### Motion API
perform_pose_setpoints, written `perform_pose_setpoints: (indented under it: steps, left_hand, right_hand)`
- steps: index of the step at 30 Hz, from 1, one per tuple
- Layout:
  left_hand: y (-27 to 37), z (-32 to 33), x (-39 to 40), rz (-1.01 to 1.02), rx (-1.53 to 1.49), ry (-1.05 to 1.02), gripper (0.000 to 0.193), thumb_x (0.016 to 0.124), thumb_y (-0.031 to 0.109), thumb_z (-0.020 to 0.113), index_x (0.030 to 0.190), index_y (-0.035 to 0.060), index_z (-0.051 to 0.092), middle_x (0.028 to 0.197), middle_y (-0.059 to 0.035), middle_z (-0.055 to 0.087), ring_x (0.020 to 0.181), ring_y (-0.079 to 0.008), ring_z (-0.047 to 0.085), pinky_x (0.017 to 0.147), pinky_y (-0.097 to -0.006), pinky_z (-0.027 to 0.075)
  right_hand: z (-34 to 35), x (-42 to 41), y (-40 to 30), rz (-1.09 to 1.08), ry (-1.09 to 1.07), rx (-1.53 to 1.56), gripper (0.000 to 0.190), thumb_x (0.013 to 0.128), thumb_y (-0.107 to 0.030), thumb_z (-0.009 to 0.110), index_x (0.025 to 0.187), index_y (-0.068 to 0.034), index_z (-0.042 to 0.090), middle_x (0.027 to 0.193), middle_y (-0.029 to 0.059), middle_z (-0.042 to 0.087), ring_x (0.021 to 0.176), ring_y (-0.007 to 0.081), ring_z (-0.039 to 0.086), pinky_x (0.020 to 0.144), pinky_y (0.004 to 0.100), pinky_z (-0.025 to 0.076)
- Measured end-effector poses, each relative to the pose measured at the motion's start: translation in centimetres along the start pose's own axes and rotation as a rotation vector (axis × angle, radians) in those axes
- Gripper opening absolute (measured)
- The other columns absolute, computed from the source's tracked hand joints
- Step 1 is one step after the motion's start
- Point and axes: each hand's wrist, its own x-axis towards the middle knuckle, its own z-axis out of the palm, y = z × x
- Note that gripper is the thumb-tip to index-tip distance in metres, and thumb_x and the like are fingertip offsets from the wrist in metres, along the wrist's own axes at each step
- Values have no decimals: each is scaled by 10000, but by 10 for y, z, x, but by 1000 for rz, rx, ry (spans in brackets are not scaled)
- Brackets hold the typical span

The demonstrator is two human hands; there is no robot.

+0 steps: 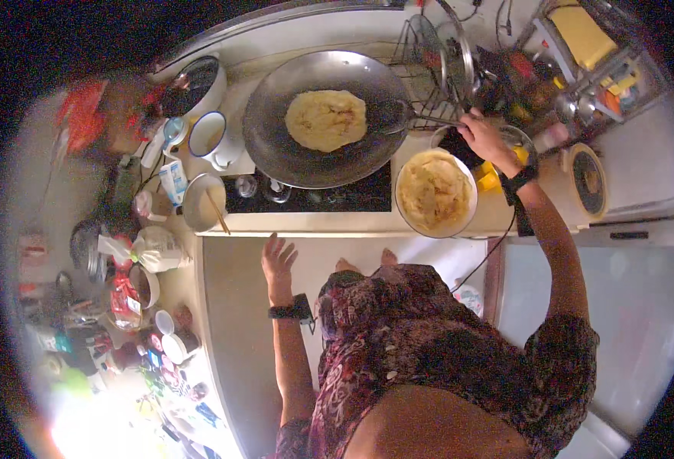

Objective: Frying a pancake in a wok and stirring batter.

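A pale, lightly browned pancake (326, 120) lies flat in a large metal wok (325, 169) on the stove. My right hand (481, 136) grips the handle of a metal spatula (391, 116), whose dark blade rests inside the wok, right of the pancake and apart from it. Below my right wrist, a white bowl or plate (470, 215) holds cooked pancakes (434, 186). My left hand (279, 258) hangs bare with fingers spread, just before the counter's front edge. Closest to it is a white bowl (192, 213) of pale batter with wooden chopsticks (216, 209) leaning in it.
Left of the wok stand a white enamel mug (207, 135) with a blue rim and a rice-cooker-like pot (213, 94). Stove knobs (246, 186) line the front. A wire rack (423, 86) holds lids. Bags and jars crowd the left counter (190, 287). A cable (494, 249) hangs at right.
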Motion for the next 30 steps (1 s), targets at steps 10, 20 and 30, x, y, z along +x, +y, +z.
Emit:
perform_pose_setpoints:
  steps: [10,20,30]
  left_hand:
    - [22,62,17,116,30,-8,446,840,365,365,1196,104,307,1086,-146,423,852,-291,528,700,-389,478]
    - [33,77,49,113,-30,6,442,811,306,397,1173,74,296,880,-84,476,643,-201,564,560,-331,485]
    - [44,83,57,63,-65,-39,326,818,223,433,1099,74,364,766,-71,529,562,-173,552,520,-316,489]
  right_hand:
    - [-74,43,-58,11,-95,27,140,749,-93,502,880,-61,466,819,131,536,780,326,519,615,393,413]
    - [-64,107,-81,-75,-411,67,203,715,-156,546,883,-60,486,806,139,567,748,307,548,631,390,425]
    - [-1,139,-101,-181,-462,17,209,688,-159,544,874,-88,481,793,124,556,762,295,537,631,385,414]
